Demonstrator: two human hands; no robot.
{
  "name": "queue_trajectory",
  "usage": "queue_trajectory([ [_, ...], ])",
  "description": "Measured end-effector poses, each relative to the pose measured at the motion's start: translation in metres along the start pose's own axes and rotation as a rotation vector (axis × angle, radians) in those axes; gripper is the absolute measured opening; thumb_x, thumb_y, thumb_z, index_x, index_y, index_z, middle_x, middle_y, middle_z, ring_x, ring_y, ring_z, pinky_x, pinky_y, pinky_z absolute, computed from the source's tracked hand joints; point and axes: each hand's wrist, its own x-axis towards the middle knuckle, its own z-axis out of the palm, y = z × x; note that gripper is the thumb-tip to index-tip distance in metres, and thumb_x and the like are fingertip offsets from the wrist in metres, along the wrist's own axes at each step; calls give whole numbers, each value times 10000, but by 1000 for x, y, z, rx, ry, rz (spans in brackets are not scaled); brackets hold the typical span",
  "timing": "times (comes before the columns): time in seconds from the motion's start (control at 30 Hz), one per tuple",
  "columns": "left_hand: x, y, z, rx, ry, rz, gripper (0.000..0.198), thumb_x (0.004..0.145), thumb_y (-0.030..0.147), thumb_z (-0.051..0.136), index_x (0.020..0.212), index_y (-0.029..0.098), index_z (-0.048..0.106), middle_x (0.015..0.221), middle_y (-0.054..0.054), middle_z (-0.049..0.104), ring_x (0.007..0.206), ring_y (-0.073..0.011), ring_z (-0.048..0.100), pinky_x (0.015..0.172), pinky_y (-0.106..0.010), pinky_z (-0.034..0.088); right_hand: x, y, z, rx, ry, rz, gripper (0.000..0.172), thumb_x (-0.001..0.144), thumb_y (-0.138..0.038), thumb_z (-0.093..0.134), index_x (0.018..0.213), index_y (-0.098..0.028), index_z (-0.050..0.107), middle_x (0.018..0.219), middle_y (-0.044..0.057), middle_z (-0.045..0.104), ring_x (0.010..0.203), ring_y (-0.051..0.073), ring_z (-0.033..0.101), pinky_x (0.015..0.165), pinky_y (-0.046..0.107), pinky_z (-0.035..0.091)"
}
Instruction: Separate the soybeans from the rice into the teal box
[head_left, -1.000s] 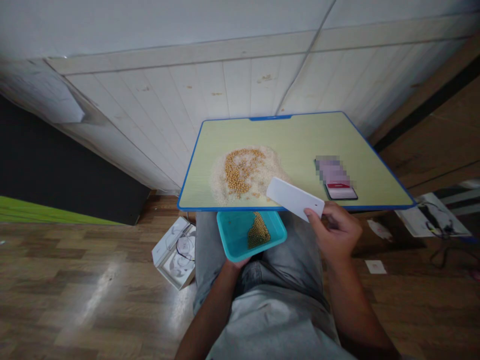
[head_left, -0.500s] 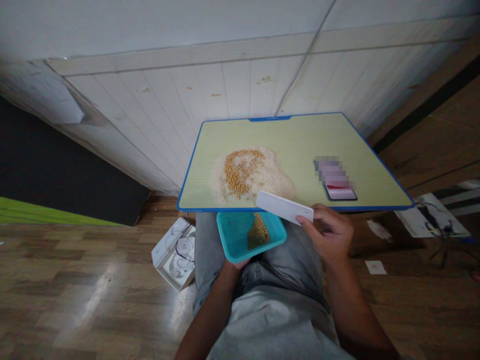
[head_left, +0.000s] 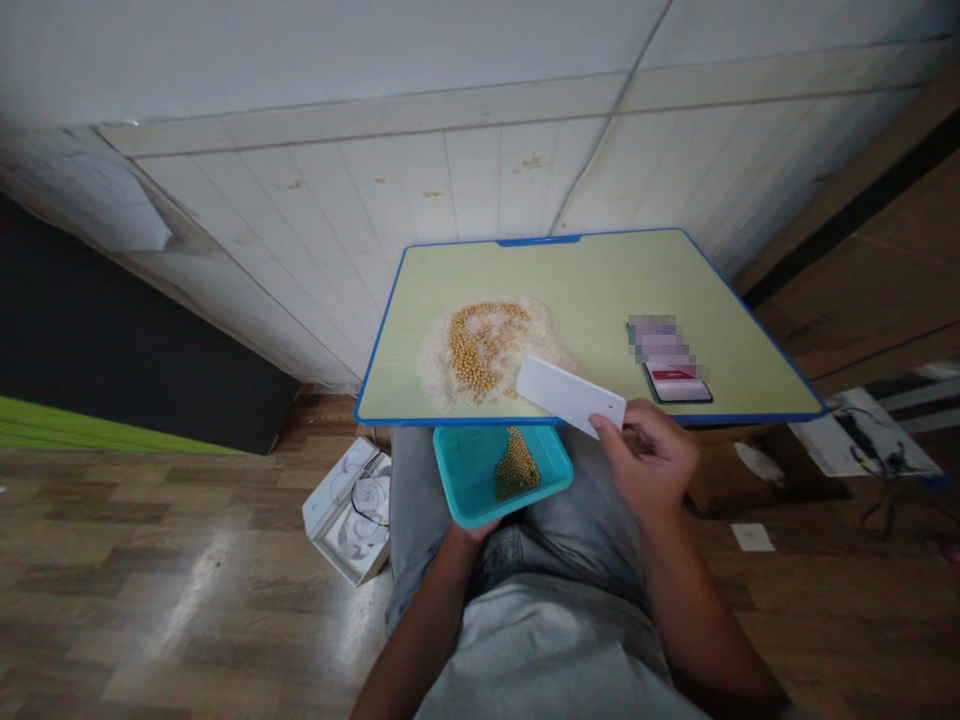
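My right hand is closed on one end of a white flat card, whose free end rests at the near edge of a heap of white rice mixed with yellow soybeans on a green table with a blue rim. My left hand holds a teal tray from beneath, just under the table's front edge above my lap. A small heap of soybeans lies in the tray. Most of the left hand's fingers are hidden under it.
A phone lies on the right part of the table. An open white box sits on the wooden floor left of my legs. Papers and cables lie on the floor at the right. A white panelled wall stands behind the table.
My right hand has swung the card left and a little forward, from over the table's front edge to the rim of the rice heap. The tray has stayed in place.
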Motion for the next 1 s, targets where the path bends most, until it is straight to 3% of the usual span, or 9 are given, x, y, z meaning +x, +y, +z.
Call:
queue_trajectory([
  [0.07,0,0,0,-36,34,5,626,1090,527,308,1587,196,495,1671,0,480,1608,-288,395,1340,-505,363,2,-2,5,-11,1,-14,182,876,-191,780,726,-234,685,664,-29,683,602,153,623,585,279,486],
  [0.17,5,-1,-9,-56,21,14,563,1077,552,346,1396,225,675,1584,9,588,1606,-303,398,1348,-514,346,3,-3,10,-8,-22,7,191,882,-212,774,718,-234,680,661,-22,684,609,159,624,586,286,485],
  [0.23,10,-3,-16,-33,-39,7,555,1066,568,362,1307,245,743,1568,24,605,1613,-289,388,1309,-479,422,2,-2,11,10,-43,28,185,885,-231,777,724,-235,684,670,-16,688,621,166,630,593,295,490],
  [0.3,12,-3,-19,-6,-77,4,542,1066,566,364,1313,275,749,1578,50,593,1623,-269,370,1280,-454,462,1,-1,10,29,-39,30,179,884,-238,781,732,-237,687,676,-15,690,628,168,636,597,297,493],
  [0.43,9,-2,-13,-15,-80,2,561,1063,592,367,1411,290,686,1603,53,569,1638,-285,338,1329,-498,387,1,1,9,23,3,32,180,888,-220,776,733,-234,686,679,-19,685,622,160,631,599,292,487],
  [0.63,16,-6,-27,-22,-71,6,534,1070,562,368,1315,269,742,1570,41,593,1606,-273,402,1267,-460,475,0,0,6,33,-57,10,189,871,-206,783,716,-234,679,669,-18,690,614,168,638,587,296,493],
  [0.73,14,-5,-24,-89,-63,-13,554,1064,568,381,1394,246,689,1546,16,622,1624,-289,367,1336,-513,378,0,0,6,42,-37,-2,184,879,-192,777,728,-233,680,668,-25,683,608,158,630,584,284,488],
  [0.83,6,-2,-6,-124,3,1,545,1080,511,386,1481,205,592,1531,-9,636,1632,-310,343,1391,-552,227,1,0,8,33,-19,1,182,884,-188,775,734,-232,682,675,-27,684,610,151,626,588,277,484],
  [1.0,3,0,6,-94,49,18,639,1090,499,342,1664,221,377,1616,1,543,1608,-292,392,1359,-517,322,5,-4,15,17,-41,0,203,896,-224,765,713,-234,678,654,-26,684,606,160,634,591,283,499],
])
